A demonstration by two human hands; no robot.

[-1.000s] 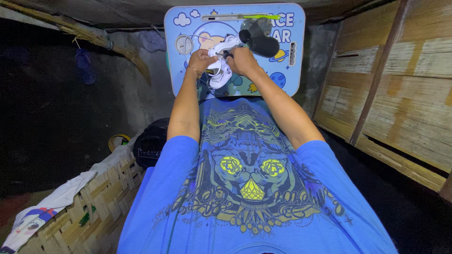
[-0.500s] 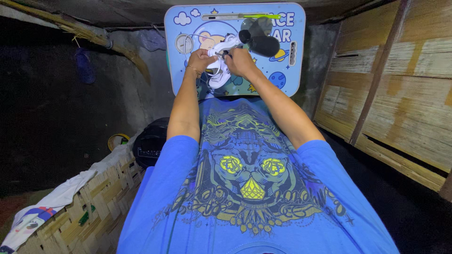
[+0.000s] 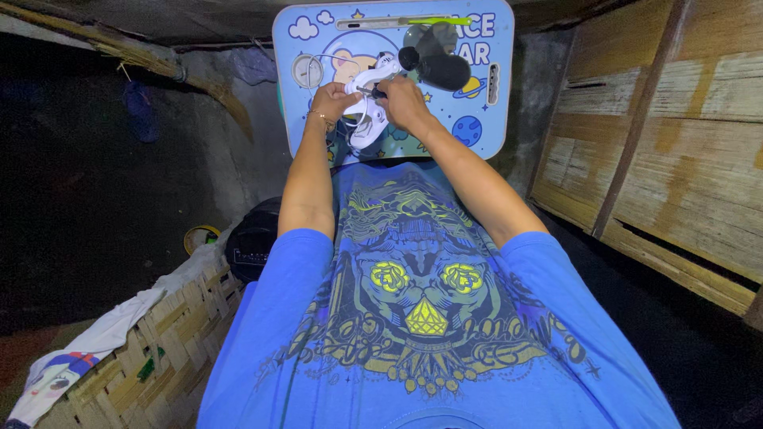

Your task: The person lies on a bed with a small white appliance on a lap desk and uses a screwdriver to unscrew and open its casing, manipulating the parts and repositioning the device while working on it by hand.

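Observation:
Both my arms reach forward over a blue lap table (image 3: 485, 127) printed with cartoon clouds, planets and a bear. My left hand (image 3: 330, 105) grips a small white device (image 3: 367, 111) with thin white wires hanging from it. My right hand (image 3: 404, 102) is closed on a thin dark-handled tool (image 3: 375, 93) whose tip touches the white device. A black fan head (image 3: 437, 62) lies on the table just beyond my right hand, with a round white part (image 3: 307, 71) to the left.
A green pen (image 3: 433, 21) lies in the table's top groove. A woven basket (image 3: 151, 349) with cloth on it stands at the lower left, next to a black speaker (image 3: 253, 242). Bamboo wall panels (image 3: 675, 135) run along the right.
My hands have shifted only slightly on the white device; the tool stays against it. Nothing else has moved.

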